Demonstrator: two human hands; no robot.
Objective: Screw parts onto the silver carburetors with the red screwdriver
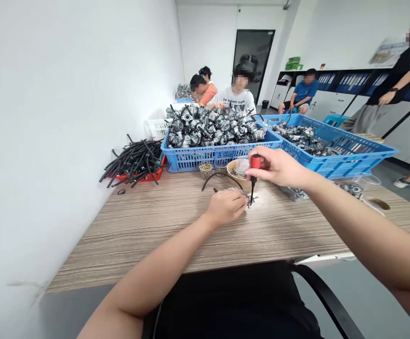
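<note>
My right hand grips a screwdriver by its red and black handle, holding it upright. The black shaft points down, and its tip meets a small metal part on the table. Closed around that part, my left hand presses it near the tabletop and hides most of it. A black rubber hose curves up behind my left fingers; whether it joins the part I cannot tell. Just beyond stand a cup of small brass-coloured pieces and a tan tub with a clear plastic bag inside.
A blue crate heaped with carburetor-like metal parts stands behind my hands. Another blue crate with metal parts is at right. Black hoses fill a red tray at left, beside the white wall. Several people are across the room.
</note>
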